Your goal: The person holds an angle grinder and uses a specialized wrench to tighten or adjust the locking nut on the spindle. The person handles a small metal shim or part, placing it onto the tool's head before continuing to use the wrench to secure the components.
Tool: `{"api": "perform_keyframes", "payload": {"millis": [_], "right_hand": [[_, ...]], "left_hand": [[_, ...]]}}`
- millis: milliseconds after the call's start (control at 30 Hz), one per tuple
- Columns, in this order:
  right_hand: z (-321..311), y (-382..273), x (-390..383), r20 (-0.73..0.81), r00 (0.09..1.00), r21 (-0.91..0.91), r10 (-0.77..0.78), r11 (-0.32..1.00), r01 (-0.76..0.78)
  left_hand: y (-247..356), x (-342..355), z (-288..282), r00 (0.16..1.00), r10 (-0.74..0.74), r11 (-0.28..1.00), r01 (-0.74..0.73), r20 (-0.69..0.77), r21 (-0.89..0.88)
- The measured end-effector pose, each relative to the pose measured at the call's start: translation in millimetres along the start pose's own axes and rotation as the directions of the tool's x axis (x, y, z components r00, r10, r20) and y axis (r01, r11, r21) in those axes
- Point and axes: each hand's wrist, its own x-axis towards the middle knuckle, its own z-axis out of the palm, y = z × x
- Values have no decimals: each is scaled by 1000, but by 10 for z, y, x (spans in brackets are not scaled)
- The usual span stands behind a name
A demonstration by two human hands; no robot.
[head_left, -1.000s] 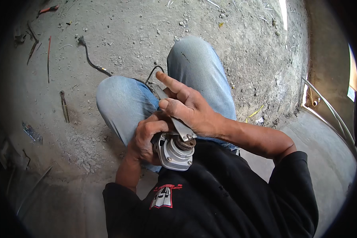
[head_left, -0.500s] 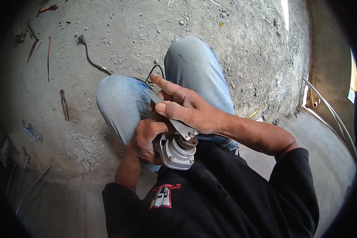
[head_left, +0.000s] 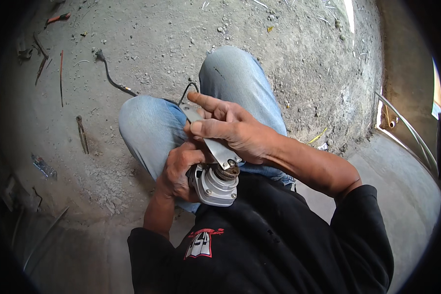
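Observation:
An angle grinder with a silver gear head [head_left: 215,190] lies across my lap, its spindle side turned up. My left hand [head_left: 177,169] is wrapped round its body, which mostly hides under the fingers. A flat grey metal pin spanner [head_left: 217,152] sits with its pronged end at the dark, worn spindle flange [head_left: 228,171]. My right hand [head_left: 232,126] grips the spanner's handle, thumb on top and index finger stretched past it. The handle's far end pokes out beyond the thumb. No disc shows on the grinder.
A black power cord [head_left: 113,81] with a plug lies on the dusty floor beyond my left knee. To the left are pliers [head_left: 82,134], a thin rod [head_left: 61,78] and a red-handled tool [head_left: 59,18]. Pale pipes [head_left: 409,128] lean at the right. Rubble is scattered around.
The spanner and the grinder head have shifted slightly up and left, the spanner standing a little steeper. Both hands keep their grip. The view has moved slightly too.

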Motion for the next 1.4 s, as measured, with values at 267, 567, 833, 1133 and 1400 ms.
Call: {"api": "perform_keyframes", "payload": {"millis": [267,567,833,1133,1400], "right_hand": [[98,-95,-34,-96,995,-336,28,940,-59],[88,-100,-3,-22,993,-764,-114,642,57],[199,-145,-5,-73,995,-806,-71,592,-17],[175,-55,-8,-113,989,-560,-98,828,18],[129,-46,-13,-12,986,-492,-164,860,137]], "left_hand": [[-1,51,50,994,113,993,-113,4,10],[1,52,84,985,173,983,-171,-18,64],[54,94,91,984,176,982,-173,-40,69],[10,113,64,984,180,983,-179,-13,50],[3,144,54,987,163,986,-162,-5,22]]}}
